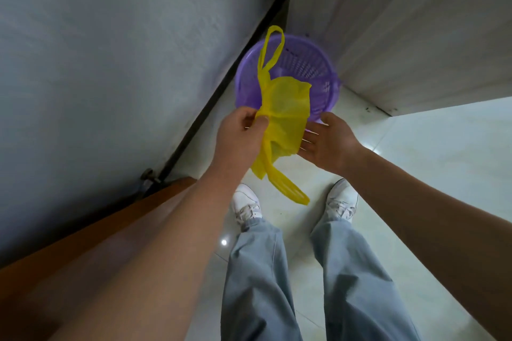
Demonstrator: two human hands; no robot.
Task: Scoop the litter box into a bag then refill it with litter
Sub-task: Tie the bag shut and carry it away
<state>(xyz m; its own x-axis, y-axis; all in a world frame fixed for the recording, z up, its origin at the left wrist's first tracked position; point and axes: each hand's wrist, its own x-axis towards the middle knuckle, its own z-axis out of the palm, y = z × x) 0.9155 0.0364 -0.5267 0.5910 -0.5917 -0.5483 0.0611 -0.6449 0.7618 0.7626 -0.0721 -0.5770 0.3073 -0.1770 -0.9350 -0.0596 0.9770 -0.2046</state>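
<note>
Yellow plastic bag (282,116) hangs over purple basket (310,63) — left hand (239,133) pinches it, right hand (328,142) relaxed beside, touching.

Left hand (241,133) in a pinch; right hand (329,142) straight-fingered.

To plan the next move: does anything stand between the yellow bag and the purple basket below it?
Nothing visible does. The left hand pinches the yellow plastic bag above the purple basket, whose mouth is uncovered; the right hand is open beside it.
</note>
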